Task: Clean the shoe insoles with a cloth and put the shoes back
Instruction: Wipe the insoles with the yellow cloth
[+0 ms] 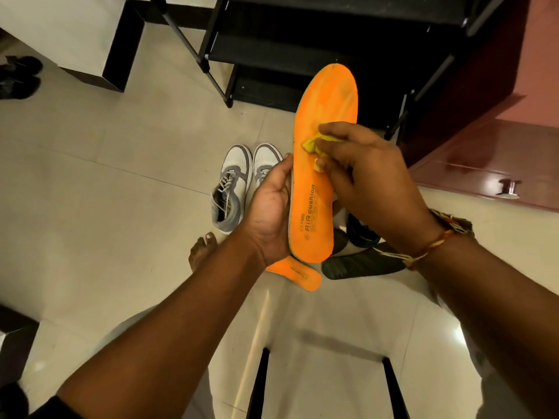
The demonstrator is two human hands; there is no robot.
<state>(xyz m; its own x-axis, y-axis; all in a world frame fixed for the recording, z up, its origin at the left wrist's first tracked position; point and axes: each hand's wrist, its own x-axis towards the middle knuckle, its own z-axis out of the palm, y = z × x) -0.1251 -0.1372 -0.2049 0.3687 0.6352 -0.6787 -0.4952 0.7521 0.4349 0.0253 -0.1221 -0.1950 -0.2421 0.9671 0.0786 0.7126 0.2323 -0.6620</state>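
Far upper left of frame: dark shoes (18,76) on the floor, not part of the current action. Centre-left: pair of white-and-grey sneakers (236,179) side by side on the tile floor (121,176), toes toward the top, well short of the black shoe rack (272,52) at top centre. Left hand (269,213) grips the orange insole (325,110) along its left edge on the heel half, thumb on the rim and fingers wrapped behind, holding it up with the toe end pointing to the top of the frame and the printed side facing the camera. Below it, a second orange insole (299,272) lies on the floor, partly hidden by the left wrist; can't tell if it's been wiped. Right hand (363,176) pinches a bunched yellow cloth (311,143) in curled fingers and presses it on the middle of the held insole. Under the right wrist, lower centre-right, a dark insole (360,264) lies on the floor with what looks like a dark shoe (361,229) just above it, mostly hidden. Progress: judged mid-way through the wiping stage. Left to do: finish this insole, any unwiped ones, refit them in the shoes, and set the shoes back, presumably on the rack.
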